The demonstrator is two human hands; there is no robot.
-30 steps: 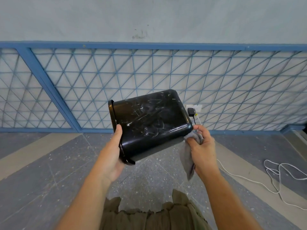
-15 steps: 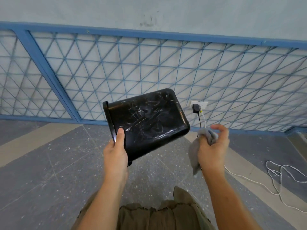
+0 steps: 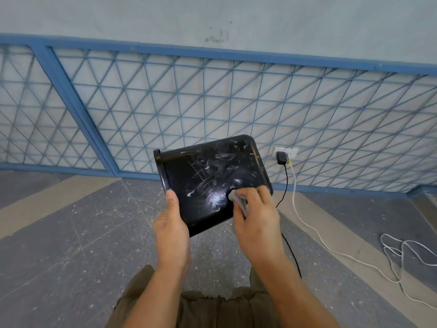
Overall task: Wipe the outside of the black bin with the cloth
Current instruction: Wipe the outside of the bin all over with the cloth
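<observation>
Both hands work: left hand grips the black bin, right hand presses a bunched grey cloth against its scratched side.

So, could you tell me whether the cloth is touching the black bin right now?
Touching. The head view shows the right hand pressing the cloth against the scratched side of the black bin, no gap visible.

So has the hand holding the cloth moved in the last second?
Yes. The right hand has moved left, from below the wall socket onto the bin, pressing the cloth against it.
</observation>
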